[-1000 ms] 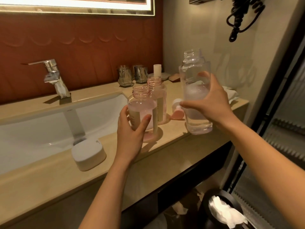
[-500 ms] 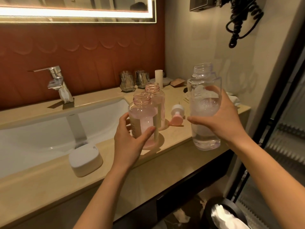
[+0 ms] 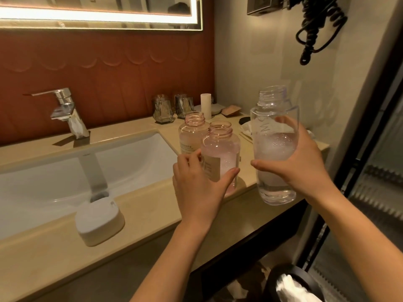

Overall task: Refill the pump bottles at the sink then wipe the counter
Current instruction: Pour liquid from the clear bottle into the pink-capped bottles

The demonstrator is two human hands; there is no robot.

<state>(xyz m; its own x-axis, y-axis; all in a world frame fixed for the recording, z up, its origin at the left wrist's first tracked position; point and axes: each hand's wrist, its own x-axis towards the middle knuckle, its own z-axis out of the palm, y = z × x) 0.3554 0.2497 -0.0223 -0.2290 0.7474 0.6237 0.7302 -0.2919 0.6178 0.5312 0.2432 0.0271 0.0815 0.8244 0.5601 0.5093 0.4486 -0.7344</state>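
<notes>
Left fingers curled round the far side of the front pink bottle, thumb across the near side just under its paper label: clamped on it. Left hand comes up from below. That bottle is upright, neck uncapped, pale pink liquid inside, base down by the counter's front edge; can't tell if it rests fully.

Right fingers wrapped round the back of the large clear bottle, thumb pointing left across its front: gripping tight. Right hand holds this bottle in the air, upright, uncapped, foamy clear liquid about halfway up, just right of the front pink bottle, not touching it.

Rear pink bottle stands uncapped on the counter, just behind the front one, partly hidden by it.

Sink basin to the left, chrome faucet behind it. White rounded box on the counter's front lip. Two glass tumblers and a white cylinder near the back wall. Black coiled cord hanging at upper right. Bin with white liner on the floor.
</notes>
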